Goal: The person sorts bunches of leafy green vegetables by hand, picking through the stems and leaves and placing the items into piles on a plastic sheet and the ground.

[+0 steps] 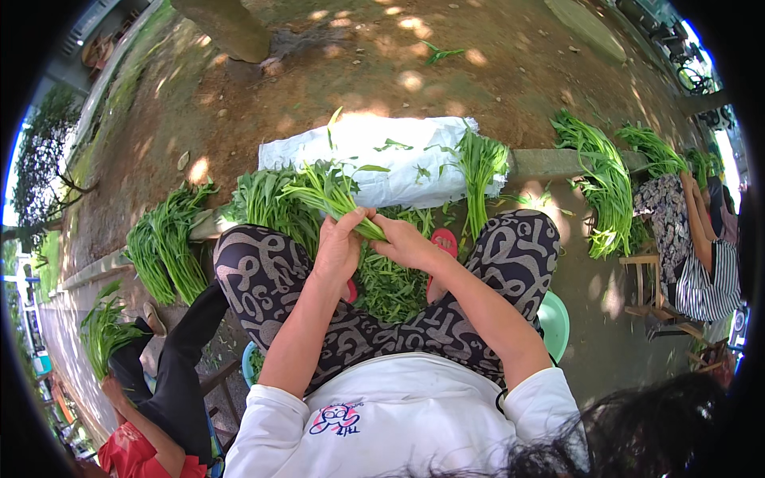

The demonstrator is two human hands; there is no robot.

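Observation:
My left hand (340,245) is closed round a bunch of long-stemmed leafy greens (328,191), which look like water spinach. Its leafy tops point up and left, away from me. My right hand (406,241) is closed on the lower stems, close beside the left thumb. Both hands are above my lap, between my knees. Beneath them, a heap of loose green leaves (390,283) lies between my feet in red slippers (445,241). In front, a white woven sack (382,159) carries scattered leaves and another bunch of greens (478,171) at its right end.
A low stone kerb (542,163) runs across, with greens (167,243) draped over it at left and more greens (598,183) at right. A light green basin (554,325) stands by my right thigh. One person in red (135,450) sits at left; others sit at right.

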